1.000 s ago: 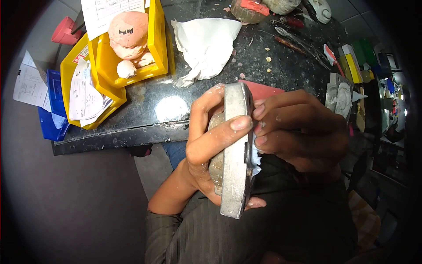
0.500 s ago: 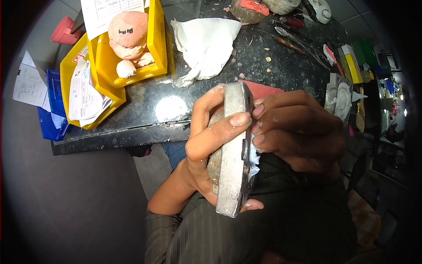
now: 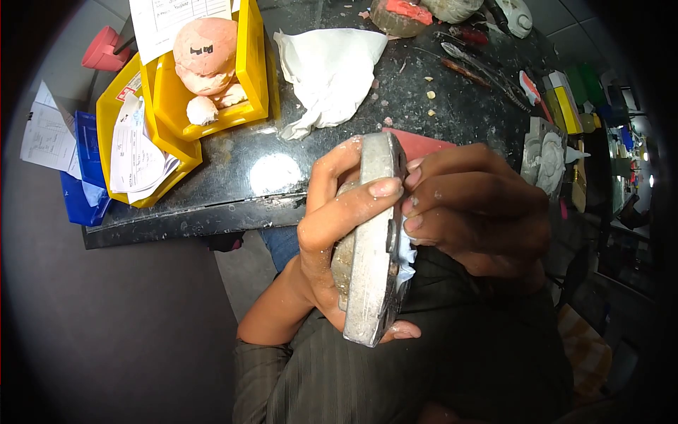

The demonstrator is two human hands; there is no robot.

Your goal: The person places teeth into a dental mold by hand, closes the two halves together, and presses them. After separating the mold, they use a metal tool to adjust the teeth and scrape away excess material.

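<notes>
My left hand (image 3: 335, 222) is wrapped round a grey metal denture flask half (image 3: 373, 247), held on edge above my lap. Its thumb and fingers grip the rim. Plaster-like material (image 3: 344, 272) bulges from the flask's left side, behind my fingers. My right hand (image 3: 480, 212) is curled against the flask's right face, fingertips bent together and touching it. Below those fingertips, crumpled pale blue material (image 3: 407, 256) sticks out from the face. Whatever the right fingers may pinch is hidden, as is most of that face.
A yellow bin (image 3: 254, 63) on the black bench (image 3: 233, 169) holds pink moulded pieces (image 3: 205, 53). White cloth (image 3: 328, 71) lies beside it. Tools (image 3: 480, 67) lie at the back right, near another flask half with plaster (image 3: 547, 159). A pink sheet (image 3: 417, 143) lies behind the hands.
The flask's lower end has shifted slightly left, tilting it a little. My right fingers have moved very slightly along its face. Both hands keep their places.
</notes>
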